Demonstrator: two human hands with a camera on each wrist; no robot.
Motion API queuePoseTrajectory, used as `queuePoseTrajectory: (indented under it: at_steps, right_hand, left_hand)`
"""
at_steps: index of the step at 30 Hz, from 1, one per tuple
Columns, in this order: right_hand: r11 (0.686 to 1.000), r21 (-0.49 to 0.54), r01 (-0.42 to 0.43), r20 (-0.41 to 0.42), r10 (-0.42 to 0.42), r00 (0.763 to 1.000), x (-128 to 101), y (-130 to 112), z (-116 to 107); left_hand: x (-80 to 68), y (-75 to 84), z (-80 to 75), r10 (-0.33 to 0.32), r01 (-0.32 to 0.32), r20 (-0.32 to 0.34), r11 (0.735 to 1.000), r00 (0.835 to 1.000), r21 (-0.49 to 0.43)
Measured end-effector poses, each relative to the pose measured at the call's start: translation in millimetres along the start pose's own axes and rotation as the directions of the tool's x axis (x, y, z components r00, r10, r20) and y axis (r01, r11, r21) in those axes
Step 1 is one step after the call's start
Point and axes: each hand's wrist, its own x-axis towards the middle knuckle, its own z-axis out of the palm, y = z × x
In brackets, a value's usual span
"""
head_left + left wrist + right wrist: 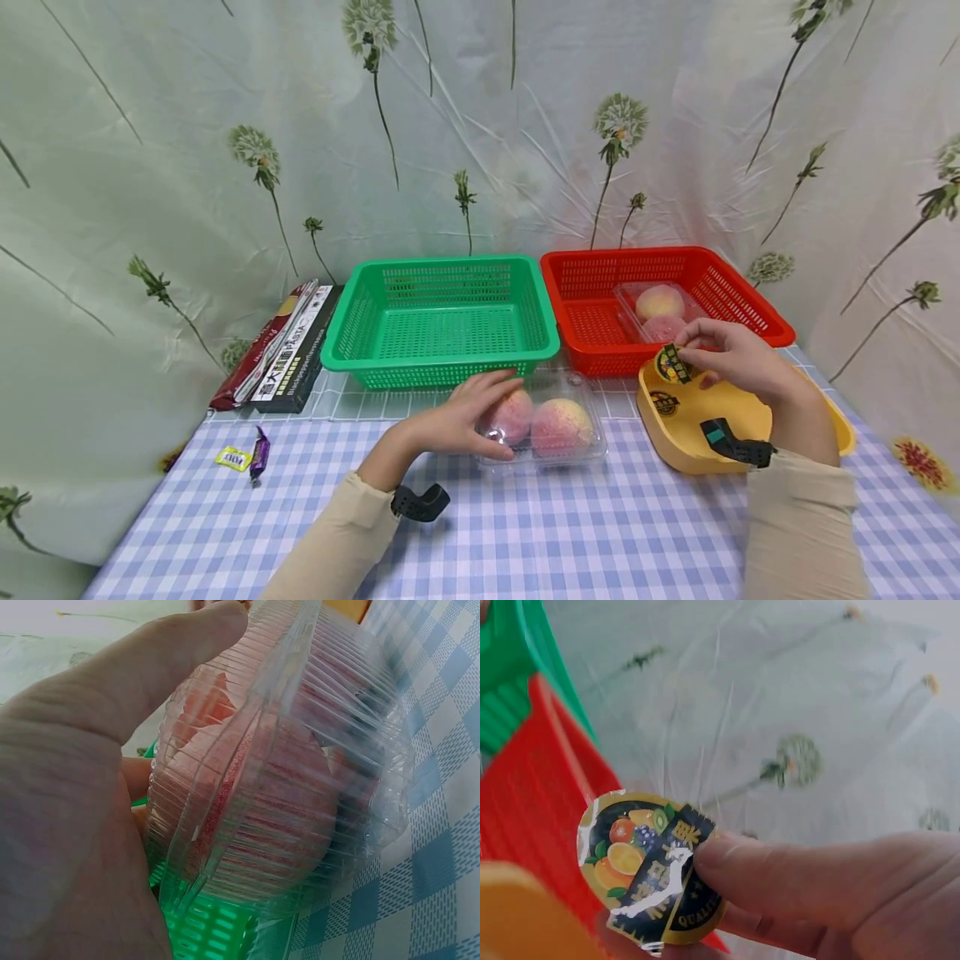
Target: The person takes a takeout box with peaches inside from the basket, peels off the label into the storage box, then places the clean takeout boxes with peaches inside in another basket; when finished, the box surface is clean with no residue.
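Left hand: the left hand point(471, 414) lies on the left end of the clear clamshell box point(558, 433); fingers spread over the lid, thumb curled round its near left side, so the box is gripped.
Clamshell box: on the checked tablecloth point(525, 533), about mid-table, just in front of the green basket point(442, 321). Lid closed; two peaches point(561, 425) inside, side by side.
Left wrist view: thumb point(150, 667) pressed on the ribbed lid point(300, 750); pink fruit blurred behind the plastic.
Right hand: the right hand point(738, 358) is held above the far edge of the yellow tray point(678, 429); thumb and fingertips pinched together on a round fruit sticker point(672, 365).
Sticker: clear of every surface, between the yellow tray and the front wall of the red basket point(600, 333). In the right wrist view the sticker point(654, 868) shows printed fruit and a creased, partly torn face.
Yellow tray: at the right edge of the table, just in front of the red basket; a second sticker point(664, 403) lies on its inner left side.
Red basket: back right of the table, touching the green basket; holds another clamshell of peaches point(658, 312).
Green basket: back centre.
Back left corner: flat boxed rolls point(288, 346) beside the green basket.
Left edge: two small wrapped sweets point(247, 457), well apart from the hands.
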Motion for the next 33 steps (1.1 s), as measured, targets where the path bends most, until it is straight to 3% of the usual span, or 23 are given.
queuePoseTrajectory:
  at_steps: [4,8,15,24,33]
  right_hand:
    - [0.993,0.015,-0.114,0.013,0.114,0.993,-3,17,-8]
    - [0.985,-0.026,-0.170,0.036,0.171,0.985,-5,31,-11]
    - [0.977,-0.100,-0.189,0.117,0.201,0.973,-3,49,-14]
    - [0.970,-0.088,-0.228,0.160,0.240,0.958,1,66,-9]
    - [0.960,-0.226,-0.167,0.062,0.186,0.981,-4,66,-13]
  left_hand:
    - [-0.7,0.1,-0.2,0.000,0.000,0.000,1.000,1.000,-0.001]
    - [-0.9,-0.3,-0.3,0.003,-0.003,0.003,1.000,1.000,0.002]
    - [-1.8,0.3,-1.0,0.011,-0.011,-0.003,1.000,1.000,0.002]
    - [-0.9,-2.5,-0.2,0.004,-0.004,0.001,1.000,1.000,-0.005]
    - [-2.0,0.1,-1.2,-0.004,0.004,0.010,1.000,1.000,-0.002]
